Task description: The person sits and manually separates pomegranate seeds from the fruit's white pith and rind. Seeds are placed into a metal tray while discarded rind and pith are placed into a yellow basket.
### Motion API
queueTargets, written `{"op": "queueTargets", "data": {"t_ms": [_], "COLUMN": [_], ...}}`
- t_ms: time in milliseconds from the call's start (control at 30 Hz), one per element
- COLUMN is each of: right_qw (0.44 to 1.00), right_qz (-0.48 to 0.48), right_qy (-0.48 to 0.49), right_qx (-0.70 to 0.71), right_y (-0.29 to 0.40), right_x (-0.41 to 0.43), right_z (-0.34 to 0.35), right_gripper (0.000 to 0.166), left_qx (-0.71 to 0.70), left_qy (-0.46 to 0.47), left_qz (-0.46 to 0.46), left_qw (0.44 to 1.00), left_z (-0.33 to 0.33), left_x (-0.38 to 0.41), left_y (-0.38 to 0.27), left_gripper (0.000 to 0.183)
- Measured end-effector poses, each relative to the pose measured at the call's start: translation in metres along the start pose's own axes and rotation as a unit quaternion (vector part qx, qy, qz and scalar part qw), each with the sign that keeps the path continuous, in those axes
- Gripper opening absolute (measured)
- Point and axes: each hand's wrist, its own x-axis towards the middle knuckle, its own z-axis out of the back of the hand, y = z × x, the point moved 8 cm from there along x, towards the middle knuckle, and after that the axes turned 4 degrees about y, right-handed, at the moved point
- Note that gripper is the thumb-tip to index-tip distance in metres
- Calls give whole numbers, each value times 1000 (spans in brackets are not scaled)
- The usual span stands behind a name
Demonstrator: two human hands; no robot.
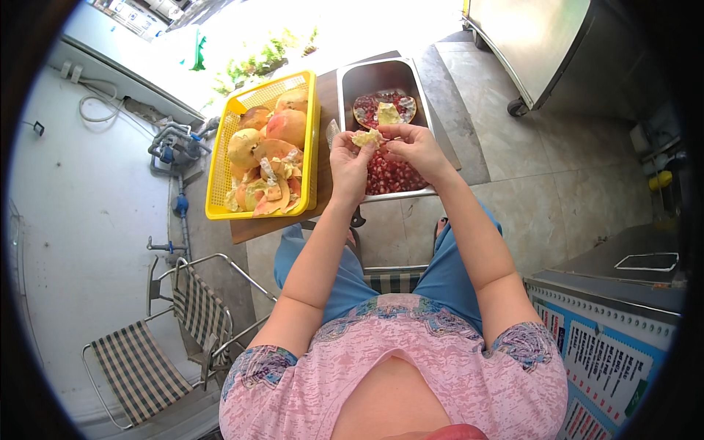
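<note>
My left hand point(351, 159) holds a pale yellow piece of pomegranate rind point(366, 137) over a steel pan point(352, 71). The fingertips of my right hand point(411, 147) meet at the right end of that piece; whether they pinch a bit of it is too small to tell. Loose red pomegranate seeds point(389, 177) cover the near part of the pan. Beyond my hands lies an opened pomegranate point(367, 109) with seeds showing, and a chunk of pale rind point(389, 113) rests against it.
Left of the pan, a yellow plastic basket point(311, 165) holds whole pomegranates point(287, 127) and torn peels point(275, 192). Both containers stand on a wooden board point(325, 181). A dark knife handle point(357, 219) juts out below the pan. A plaid folding chair point(142, 366) and a wheeled metal cabinet point(528, 38) are nearby.
</note>
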Motion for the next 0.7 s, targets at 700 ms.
{"op": "queueTargets", "data": {"t_ms": [700], "right_qw": [994], "right_qz": [101], "right_qy": [-18], "right_qx": [-46], "right_y": [4], "right_x": [2], "right_z": [6], "right_gripper": [25], "left_qx": [-150], "left_qy": [-34], "left_qz": [103], "left_qw": [983], "left_z": [3], "left_x": [3], "left_y": [8], "left_gripper": [28]}}
